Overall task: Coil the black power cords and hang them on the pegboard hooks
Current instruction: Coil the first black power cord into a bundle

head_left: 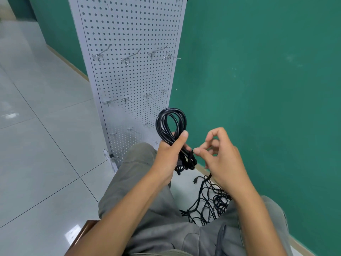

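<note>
while the left hand (168,156) grips a coiled black cord (170,124), the right hand (219,154) curls beside it, holding nothing.

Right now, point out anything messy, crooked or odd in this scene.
The tangle of black cords on the floor between the person's knees is a knotted heap, not yet coiled. Every pegboard hook in view hangs bare. The coiled cord gripped by the left hand looks tidy.

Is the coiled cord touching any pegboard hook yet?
Apart. The head view shows the coiled cord gripped in the left hand, held in front of the pegboard; every visible hook is bare.
</note>
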Demonstrator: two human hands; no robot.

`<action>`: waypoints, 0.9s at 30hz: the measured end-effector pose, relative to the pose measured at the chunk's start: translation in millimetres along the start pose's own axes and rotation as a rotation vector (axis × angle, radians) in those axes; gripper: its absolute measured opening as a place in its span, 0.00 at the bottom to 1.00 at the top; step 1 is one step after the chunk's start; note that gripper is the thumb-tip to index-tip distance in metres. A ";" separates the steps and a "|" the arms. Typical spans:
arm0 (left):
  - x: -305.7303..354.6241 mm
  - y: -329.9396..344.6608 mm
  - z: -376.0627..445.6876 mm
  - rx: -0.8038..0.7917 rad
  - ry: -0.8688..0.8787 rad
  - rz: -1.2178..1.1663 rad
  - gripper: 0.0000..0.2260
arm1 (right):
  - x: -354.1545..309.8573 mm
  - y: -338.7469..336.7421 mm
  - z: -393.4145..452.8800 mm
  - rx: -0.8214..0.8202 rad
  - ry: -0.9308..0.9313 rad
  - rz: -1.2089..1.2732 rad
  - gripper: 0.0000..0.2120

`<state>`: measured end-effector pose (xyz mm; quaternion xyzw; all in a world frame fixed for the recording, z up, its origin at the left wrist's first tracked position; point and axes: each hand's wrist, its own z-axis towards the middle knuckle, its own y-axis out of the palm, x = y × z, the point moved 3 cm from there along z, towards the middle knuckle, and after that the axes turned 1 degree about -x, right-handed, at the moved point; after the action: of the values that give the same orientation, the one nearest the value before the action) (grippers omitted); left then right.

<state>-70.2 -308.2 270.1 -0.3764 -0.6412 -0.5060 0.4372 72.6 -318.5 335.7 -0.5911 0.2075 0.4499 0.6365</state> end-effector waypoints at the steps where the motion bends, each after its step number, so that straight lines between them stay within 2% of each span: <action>1: 0.9 1.9 -1.6 -0.047 -0.001 0.040 0.18 | 2.7 -2.4 1.1 0.034 0.015 0.026 0.19; 4: 5.0 7.5 -8.5 -0.216 -0.034 0.065 0.18 | 10.8 -6.3 2.8 0.108 0.092 0.160 0.23; 7: 10.7 10.6 -15.7 -0.387 -0.084 0.024 0.12 | 23.7 -8.3 3.1 0.163 0.146 0.274 0.24; 10: 13.1 11.2 -18.7 -0.508 -0.114 -0.032 0.05 | 34.7 -3.6 4.7 0.149 0.177 0.414 0.21; 13: 12.9 9.5 -16.6 -0.547 -0.139 -0.069 0.04 | 41.0 3.3 3.9 0.076 0.198 0.505 0.21; 17: 17.1 5.4 -14.0 -0.470 -0.191 -0.177 0.05 | 63.1 15.3 -3.7 -0.115 0.263 0.426 0.29; 21: 23.6 -3.6 -6.0 -0.340 -0.196 -0.238 0.10 | 78.1 24.1 -11.7 -0.262 0.290 0.388 0.23; 24: 22.2 -8.3 1.0 -0.221 -0.175 -0.309 0.12 | 76.9 26.8 -12.4 -0.257 0.267 0.471 0.15; 27: 18.6 -12.0 5.4 -0.141 -0.146 -0.246 0.15 | 72.1 26.2 -10.3 -0.160 0.273 0.581 0.11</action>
<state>-88.5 -304.6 283.2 -0.3605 -0.6754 -0.5709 0.2965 90.6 -307.3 261.3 -0.6102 0.4150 0.5440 0.3994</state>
